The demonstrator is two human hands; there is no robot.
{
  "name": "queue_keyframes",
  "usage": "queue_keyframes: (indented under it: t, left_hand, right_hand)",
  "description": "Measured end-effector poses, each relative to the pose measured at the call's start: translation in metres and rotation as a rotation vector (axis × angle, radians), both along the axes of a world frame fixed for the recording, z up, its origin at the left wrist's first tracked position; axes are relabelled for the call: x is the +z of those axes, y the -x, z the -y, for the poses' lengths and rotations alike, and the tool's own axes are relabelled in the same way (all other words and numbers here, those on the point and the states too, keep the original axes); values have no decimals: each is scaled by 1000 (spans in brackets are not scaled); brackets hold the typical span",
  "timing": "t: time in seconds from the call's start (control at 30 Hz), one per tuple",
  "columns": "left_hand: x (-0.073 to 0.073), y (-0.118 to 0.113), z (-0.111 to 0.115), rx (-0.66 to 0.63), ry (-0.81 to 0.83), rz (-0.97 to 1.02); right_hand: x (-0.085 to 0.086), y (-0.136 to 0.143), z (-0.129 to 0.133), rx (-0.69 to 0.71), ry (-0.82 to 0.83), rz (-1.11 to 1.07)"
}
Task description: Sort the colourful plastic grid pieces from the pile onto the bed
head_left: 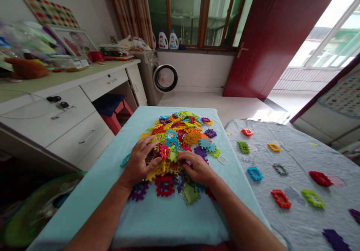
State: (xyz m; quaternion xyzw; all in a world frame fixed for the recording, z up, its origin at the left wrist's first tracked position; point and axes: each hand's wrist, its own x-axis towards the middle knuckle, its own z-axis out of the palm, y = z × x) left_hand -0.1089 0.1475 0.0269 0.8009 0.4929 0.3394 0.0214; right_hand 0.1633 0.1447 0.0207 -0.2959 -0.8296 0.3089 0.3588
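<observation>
A heaped pile of colourful interlocking plastic building pieces [192,136] lies on a cloth-covered table. My left hand [140,160] rests on the pile's left side, open, with thumb and fingers spread and no piece gripped. My right hand [198,167] lies on the right side, fingers bent and thumb apart; its index fingertip touches a light green piece [173,156]. Between the hands is a pinkish-red lattice piece [164,151]. Nearer me lie a red square frame piece [164,186], a purple piece [140,191] and a pale green piece [190,194]. Pieces under both palms are hidden.
The light blue tablecloth [174,223] covers the table. At right, a grey-blue covered surface [239,164] bears several spread-out pieces, including a blue frame [255,173] and an orange-red frame [281,199]. A white desk [92,112] stands left; a washing machine [146,78] has its door open.
</observation>
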Motion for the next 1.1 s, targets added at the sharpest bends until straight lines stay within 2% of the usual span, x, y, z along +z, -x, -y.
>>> queue_keyframes:
  t: [0.23, 0.33, 0.4, 0.57, 0.67, 0.77, 0.93, 1.1]
  left_hand:
    - [-6, -5, -3, -28, 67, -64]
    - [-8, -3, -5, -18, 80, -49]
    - [-9, -2, -5, -9, 82, -32]
    - [-10, -1, -7, -21, 78, -32]
    - [-12, 1, -8, -28, 76, -32]
    - [-13, 2, -8, -28, 77, -29]
    - [-13, 2, -7, -30, 71, -31]
    - [-12, 1, -7, -33, 71, -38]
  right_hand:
    - [3, 2, 5, 24, -14, 3]
    - [-1, -6, 1, -58, -23, -31]
    - [-5, -14, -4, -214, -32, -39]
    - [-14, -41, -18, -731, -8, 75]
    - [-18, -52, -20, -902, 35, 213]
    - [-19, -53, -18, -946, 55, 333]
    - [-16, -35, -10, -947, 30, 495]
    - [-17, -22, -8, -905, 3, 520]
